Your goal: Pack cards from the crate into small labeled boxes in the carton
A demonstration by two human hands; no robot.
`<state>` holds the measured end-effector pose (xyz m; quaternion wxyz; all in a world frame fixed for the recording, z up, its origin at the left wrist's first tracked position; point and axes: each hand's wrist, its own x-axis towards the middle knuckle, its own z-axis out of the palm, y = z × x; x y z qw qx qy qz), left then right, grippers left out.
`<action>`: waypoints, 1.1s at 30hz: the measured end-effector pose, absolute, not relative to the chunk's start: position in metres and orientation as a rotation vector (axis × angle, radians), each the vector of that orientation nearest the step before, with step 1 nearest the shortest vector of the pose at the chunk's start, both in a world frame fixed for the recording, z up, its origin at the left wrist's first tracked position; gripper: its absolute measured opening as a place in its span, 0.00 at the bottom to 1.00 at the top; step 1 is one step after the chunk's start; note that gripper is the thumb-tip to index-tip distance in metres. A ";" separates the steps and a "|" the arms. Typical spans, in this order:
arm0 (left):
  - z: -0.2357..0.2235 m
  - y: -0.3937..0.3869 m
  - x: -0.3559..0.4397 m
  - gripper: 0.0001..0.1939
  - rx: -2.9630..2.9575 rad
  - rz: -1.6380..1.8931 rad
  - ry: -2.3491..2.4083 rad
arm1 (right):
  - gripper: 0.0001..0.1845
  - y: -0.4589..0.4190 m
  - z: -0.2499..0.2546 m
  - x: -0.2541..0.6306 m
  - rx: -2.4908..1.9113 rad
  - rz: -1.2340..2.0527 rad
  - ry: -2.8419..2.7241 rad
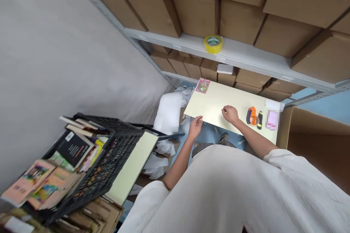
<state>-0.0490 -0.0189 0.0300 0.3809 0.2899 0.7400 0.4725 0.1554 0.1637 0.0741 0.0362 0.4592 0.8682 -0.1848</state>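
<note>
My left hand [196,128] is at the front left edge of a pale yellow tabletop [216,96], its fingers loosely stretched and nothing visible in them. Over the middle of that surface, my right hand [230,113] has its fingers curled in, and no object shows at them. An orange and dark tape dispenser [252,115] lies to the right of my right hand. Beside it is a black and yellow utility knife [260,120]. A pink printed card or booklet [202,85] lies flat at the far left corner.
A blurred-out pink item [272,120] and an open cardboard box [290,127] are at the right. Yellow tape [213,44] sits on a shelf of cardboard boxes [195,12]. At the left stand a black crate [109,153] of books and white foam wrap [168,111].
</note>
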 end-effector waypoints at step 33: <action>-0.044 -0.154 -0.256 0.12 0.115 1.374 2.071 | 0.15 0.133 0.005 -0.208 0.687 -0.620 2.695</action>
